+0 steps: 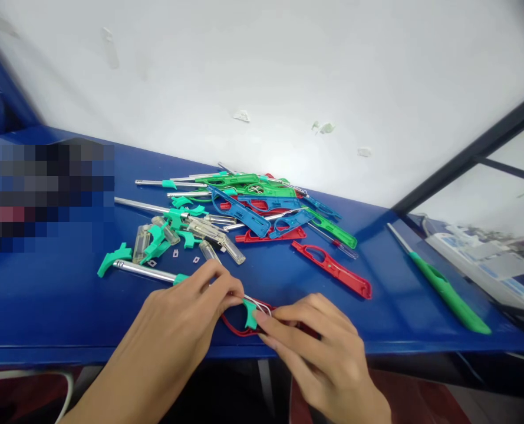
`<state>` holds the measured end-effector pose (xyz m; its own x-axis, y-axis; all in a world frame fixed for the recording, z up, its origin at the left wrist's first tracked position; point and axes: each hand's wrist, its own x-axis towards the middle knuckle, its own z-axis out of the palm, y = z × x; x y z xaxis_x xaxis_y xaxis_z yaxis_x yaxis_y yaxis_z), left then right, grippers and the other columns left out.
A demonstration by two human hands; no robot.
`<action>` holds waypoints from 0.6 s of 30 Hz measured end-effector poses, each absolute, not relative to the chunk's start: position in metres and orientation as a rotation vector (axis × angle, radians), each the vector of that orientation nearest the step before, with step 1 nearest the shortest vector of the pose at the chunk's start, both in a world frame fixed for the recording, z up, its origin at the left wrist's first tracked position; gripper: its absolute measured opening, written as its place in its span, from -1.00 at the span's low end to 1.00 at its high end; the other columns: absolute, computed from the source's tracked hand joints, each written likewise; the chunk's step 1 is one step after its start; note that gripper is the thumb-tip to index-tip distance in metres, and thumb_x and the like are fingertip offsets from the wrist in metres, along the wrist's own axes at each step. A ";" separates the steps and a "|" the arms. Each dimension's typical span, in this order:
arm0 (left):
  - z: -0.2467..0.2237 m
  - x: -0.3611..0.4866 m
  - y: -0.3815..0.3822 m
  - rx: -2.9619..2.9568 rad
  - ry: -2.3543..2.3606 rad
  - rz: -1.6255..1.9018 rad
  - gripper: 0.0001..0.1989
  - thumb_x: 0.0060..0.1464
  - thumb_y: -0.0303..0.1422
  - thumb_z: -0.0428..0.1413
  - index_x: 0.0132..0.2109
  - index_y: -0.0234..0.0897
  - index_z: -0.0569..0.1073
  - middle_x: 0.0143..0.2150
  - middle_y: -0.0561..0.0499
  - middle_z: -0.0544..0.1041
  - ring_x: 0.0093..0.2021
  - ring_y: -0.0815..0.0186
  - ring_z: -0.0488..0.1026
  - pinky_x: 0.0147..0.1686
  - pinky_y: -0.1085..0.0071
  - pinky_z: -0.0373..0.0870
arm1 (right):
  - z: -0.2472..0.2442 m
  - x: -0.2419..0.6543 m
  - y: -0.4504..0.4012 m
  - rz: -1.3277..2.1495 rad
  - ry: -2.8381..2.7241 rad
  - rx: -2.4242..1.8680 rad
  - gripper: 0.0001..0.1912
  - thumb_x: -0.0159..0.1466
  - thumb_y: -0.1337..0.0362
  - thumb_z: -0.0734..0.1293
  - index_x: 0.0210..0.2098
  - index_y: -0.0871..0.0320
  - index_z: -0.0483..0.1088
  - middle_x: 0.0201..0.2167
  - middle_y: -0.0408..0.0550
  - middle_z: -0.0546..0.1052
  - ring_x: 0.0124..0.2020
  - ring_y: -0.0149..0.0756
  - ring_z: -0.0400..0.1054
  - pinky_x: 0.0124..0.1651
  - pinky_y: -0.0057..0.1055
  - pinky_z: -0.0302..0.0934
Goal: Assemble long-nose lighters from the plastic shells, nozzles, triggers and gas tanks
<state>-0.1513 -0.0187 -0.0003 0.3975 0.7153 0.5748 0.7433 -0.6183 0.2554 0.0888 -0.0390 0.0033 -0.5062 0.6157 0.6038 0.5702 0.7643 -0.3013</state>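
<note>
A scuffed white wall (pixel 270 65) backs a blue table (pixel 58 306), where loose lighter parts (pixel 244 215) lie heaped. Near its front edge, the left hand (pixel 195 309) and right hand (pixel 326 344) both grip a red casing (pixel 234 330) with a teal trigger (pixel 250 316) between their fingertips.

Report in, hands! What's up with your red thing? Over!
Right hand holds red casing; left hand close by teal trigger, grip unclear. Loose red half lies farther back, clear of both hands.

Bright light is whitening the wall (pixel 279 65); wide-angle edges are stretching; mosaic blocks are masking the left side.
</note>
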 end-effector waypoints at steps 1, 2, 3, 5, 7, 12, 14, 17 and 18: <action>-0.001 -0.151 -0.019 -2.588 -1.353 -1.035 -0.46 0.65 -0.35 -0.26 -0.18 -0.24 0.57 -0.23 -0.02 0.62 -0.32 0.25 0.73 -0.37 0.42 0.62 | 0.004 0.089 -0.039 0.089 -2.238 -0.885 -0.75 0.54 0.40 0.39 0.14 0.08 0.63 -0.20 -0.12 0.70 -0.32 -0.30 0.43 -0.27 -0.30 0.32; -0.001 -0.151 -0.018 -2.593 -1.350 -1.041 -0.46 0.65 -0.35 -0.26 -0.18 -0.24 0.56 -0.23 -0.03 0.61 -0.31 0.25 0.73 -0.35 0.42 0.62 | 0.004 0.089 -0.039 0.098 -2.241 -0.890 -0.75 0.55 0.39 0.39 0.14 0.08 0.63 -0.20 -0.11 0.70 -0.32 -0.31 0.43 -0.27 -0.31 0.32; -0.002 -0.152 -0.018 -2.605 -1.344 -1.051 -0.47 0.65 -0.35 -0.25 -0.17 -0.24 0.56 -0.22 -0.02 0.61 -0.30 0.25 0.73 -0.34 0.42 0.62 | 0.004 0.089 -0.039 0.105 -2.242 -0.896 -0.75 0.55 0.38 0.38 0.14 0.08 0.64 -0.20 -0.11 0.69 -0.32 -0.31 0.43 -0.27 -0.31 0.32; -0.001 -0.152 -0.019 -2.646 -1.351 -1.098 -0.52 0.65 -0.36 -0.22 -0.15 -0.22 0.55 -0.20 -0.01 0.60 -0.26 0.26 0.72 -0.30 0.42 0.61 | 0.005 0.089 -0.038 0.106 -2.248 -0.909 -0.75 0.56 0.37 0.37 0.14 0.07 0.65 -0.20 -0.11 0.69 -0.32 -0.31 0.42 -0.27 -0.31 0.32; 0.000 -0.155 -0.022 -2.685 -1.377 -1.187 -0.62 0.63 -0.39 -0.16 -0.07 -0.18 0.54 -0.14 0.02 0.60 -0.23 0.29 0.69 -0.27 0.43 0.58 | 0.005 0.088 -0.038 0.100 -2.254 -0.920 -0.75 0.58 0.35 0.36 0.14 0.06 0.66 -0.20 -0.11 0.68 -0.32 -0.31 0.41 -0.26 -0.32 0.32; 0.006 -0.169 -0.030 -2.580 -1.441 -1.311 -0.81 0.56 -0.39 0.03 0.10 -0.05 0.52 0.04 0.06 0.56 0.01 0.27 0.56 -0.01 0.40 0.47 | 0.005 0.089 -0.038 0.102 -2.262 -0.934 -0.74 0.60 0.31 0.34 0.14 0.05 0.66 -0.20 -0.12 0.68 -0.32 -0.33 0.41 -0.25 -0.33 0.31; 0.006 -0.175 -0.028 -2.557 -1.417 -1.285 -0.82 0.53 -0.39 0.06 0.09 -0.04 0.54 0.09 0.05 0.57 0.11 0.22 0.50 0.12 0.36 0.41 | 0.005 0.089 -0.038 0.092 -2.264 -0.936 -0.74 0.61 0.30 0.33 0.14 0.04 0.66 -0.20 -0.13 0.68 -0.33 -0.34 0.41 -0.25 -0.33 0.30; 0.004 -0.179 -0.023 -2.584 -1.351 -1.266 -0.81 0.53 -0.41 0.07 0.08 -0.06 0.56 0.06 0.08 0.62 0.11 0.22 0.53 0.15 0.34 0.39 | 0.005 0.089 -0.038 0.075 -2.260 -0.934 -0.74 0.62 0.28 0.31 0.13 0.04 0.66 -0.20 -0.13 0.67 -0.32 -0.35 0.41 -0.23 -0.33 0.31; 0.003 -0.180 -0.021 -2.589 -1.334 -1.272 -0.81 0.53 -0.41 0.07 0.08 -0.07 0.57 0.04 0.09 0.64 0.07 0.24 0.55 0.13 0.34 0.40 | 0.006 0.088 -0.038 0.071 -2.261 -0.934 -0.74 0.62 0.28 0.31 0.12 0.04 0.66 -0.20 -0.13 0.67 -0.32 -0.35 0.41 -0.22 -0.33 0.31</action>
